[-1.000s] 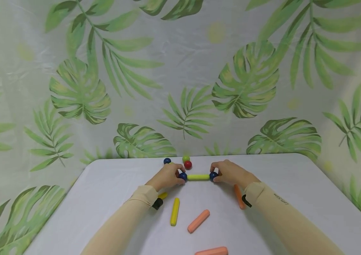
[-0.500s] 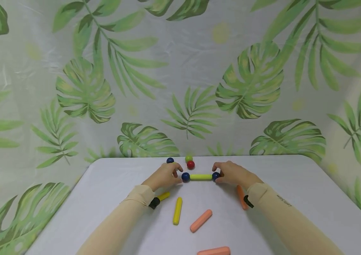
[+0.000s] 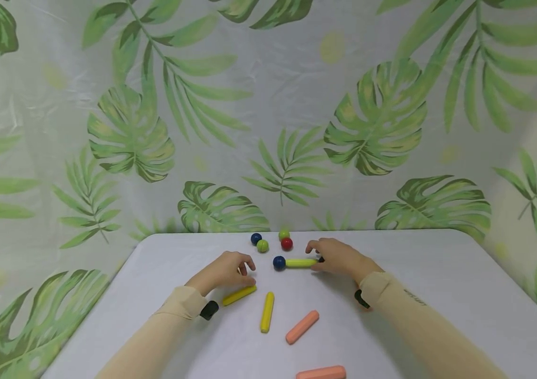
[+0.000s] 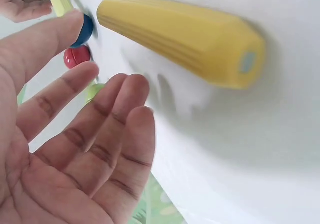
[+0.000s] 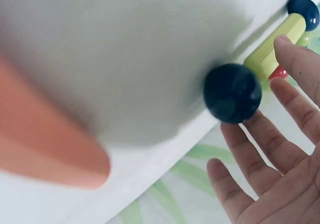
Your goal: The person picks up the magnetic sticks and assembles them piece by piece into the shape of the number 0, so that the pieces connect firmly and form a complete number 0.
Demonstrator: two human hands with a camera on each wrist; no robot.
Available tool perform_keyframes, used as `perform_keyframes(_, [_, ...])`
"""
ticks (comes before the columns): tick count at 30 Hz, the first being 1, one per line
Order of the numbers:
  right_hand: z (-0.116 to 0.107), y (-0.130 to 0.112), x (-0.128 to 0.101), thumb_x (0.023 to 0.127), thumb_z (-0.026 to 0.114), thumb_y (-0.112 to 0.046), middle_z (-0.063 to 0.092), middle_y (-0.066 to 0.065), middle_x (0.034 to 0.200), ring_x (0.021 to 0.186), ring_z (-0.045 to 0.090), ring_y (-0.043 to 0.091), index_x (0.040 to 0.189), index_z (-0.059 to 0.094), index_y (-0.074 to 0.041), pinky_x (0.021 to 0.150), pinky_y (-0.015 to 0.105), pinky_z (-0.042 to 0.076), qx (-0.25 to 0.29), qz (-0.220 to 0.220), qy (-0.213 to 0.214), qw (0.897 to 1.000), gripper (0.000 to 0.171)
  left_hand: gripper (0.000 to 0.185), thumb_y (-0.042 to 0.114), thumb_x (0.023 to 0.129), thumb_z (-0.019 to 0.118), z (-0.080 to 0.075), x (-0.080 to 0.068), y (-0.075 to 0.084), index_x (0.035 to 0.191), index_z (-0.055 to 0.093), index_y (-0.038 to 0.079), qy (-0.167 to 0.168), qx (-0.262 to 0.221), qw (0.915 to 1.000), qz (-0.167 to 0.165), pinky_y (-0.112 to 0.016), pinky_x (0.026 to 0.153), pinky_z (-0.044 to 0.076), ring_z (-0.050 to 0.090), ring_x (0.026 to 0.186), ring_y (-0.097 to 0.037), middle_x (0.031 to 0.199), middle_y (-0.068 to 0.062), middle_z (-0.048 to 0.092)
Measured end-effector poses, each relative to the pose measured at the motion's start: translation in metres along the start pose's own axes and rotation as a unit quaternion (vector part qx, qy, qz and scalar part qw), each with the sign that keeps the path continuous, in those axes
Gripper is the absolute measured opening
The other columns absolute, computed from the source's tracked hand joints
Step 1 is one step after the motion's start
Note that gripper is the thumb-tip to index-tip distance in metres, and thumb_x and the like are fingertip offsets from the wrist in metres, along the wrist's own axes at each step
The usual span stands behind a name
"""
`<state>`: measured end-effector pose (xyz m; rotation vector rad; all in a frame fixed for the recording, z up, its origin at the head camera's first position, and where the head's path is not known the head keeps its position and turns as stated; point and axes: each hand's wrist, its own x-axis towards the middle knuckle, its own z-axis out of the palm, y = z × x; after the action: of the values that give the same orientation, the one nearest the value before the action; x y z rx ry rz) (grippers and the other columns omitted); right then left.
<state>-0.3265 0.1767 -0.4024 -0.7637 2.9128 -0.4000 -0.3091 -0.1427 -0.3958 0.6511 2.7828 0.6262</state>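
In the head view the right hand (image 3: 337,258) is covering the dark blue ball (image 5: 232,92) at the far end of the yellow-green plastic rod (image 3: 300,262). The bottom edge is cutting off an orange plastic stick (image 3: 320,373). In the right wrist view another orange stick (image 5: 45,144) is showing blurred and cropped.

Long beige sleeves to both wrists, black band at each cuff, small dark lettering on the right forearm

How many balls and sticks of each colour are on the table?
Blue balls: 3
Green balls: 2
Red ball: 1
Yellow sticks: 3
Orange sticks: 3, one seen only from the right wrist
Total: 12
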Motion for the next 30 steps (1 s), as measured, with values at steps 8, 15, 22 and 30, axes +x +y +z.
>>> perform_keyframes(8, [0.005, -0.019, 0.014, 0.098, 0.080, -0.019, 0.074, 0.014, 0.125, 0.117, 0.070, 0.031, 0.131, 0.069, -0.008, 0.104, 0.049, 0.057, 0.018, -0.021, 0.001, 1.000, 0.037, 0.024, 0.020, 0.089, 0.089, 0.003, -0.022, -0.010, 0.108, 0.077, 0.014, -0.018, -0.020, 0.9995, -0.017, -0.028, 0.071, 0.051, 0.059, 0.077, -0.014, 0.087, 0.001, 0.067])
perform_keyframes(15, [0.013, -0.033, 0.025, 0.101, 0.078, -0.020, 0.074, 0.013, 0.125, 0.116, 0.070, 0.029, 0.137, 0.067, -0.009, 0.105, 0.049, 0.056, 0.044, -0.008, -0.004, 0.999, 0.039, 0.020, 0.019, 0.089, 0.090, 0.007, -0.032, -0.017, 0.104, 0.077, 0.015, -0.009, -0.036, 0.9991, -0.020, -0.025, 0.064, 0.048, 0.058, 0.073, -0.013, 0.084, 0.001, 0.065])
perform_keyframes(22, [0.017, -0.043, 0.032, 0.100, 0.078, -0.018, 0.076, 0.010, 0.118, 0.106, 0.070, 0.023, 0.140, 0.069, -0.012, 0.101, 0.046, 0.058, 0.046, -0.016, 0.001, 0.999, 0.041, 0.014, 0.017, 0.090, 0.088, 0.013, -0.038, -0.020, 0.099, 0.077, 0.014, 0.003, -0.043, 0.9990, -0.010, -0.023, 0.060, 0.044, 0.054, 0.068, -0.012, 0.079, 0.002, 0.063])
perform_keyframes(30, [0.022, -0.044, 0.038, 0.100, 0.078, -0.014, 0.076, 0.009, 0.118, 0.106, 0.069, 0.021, 0.136, 0.072, -0.014, 0.103, 0.045, 0.058, 0.066, -0.023, 0.008, 0.997, 0.036, 0.013, 0.015, 0.090, 0.088, 0.014, -0.042, -0.019, 0.096, 0.077, 0.012, 0.012, -0.048, 0.9988, -0.006, -0.023, 0.060, 0.044, 0.054, 0.067, -0.012, 0.078, 0.002, 0.063])
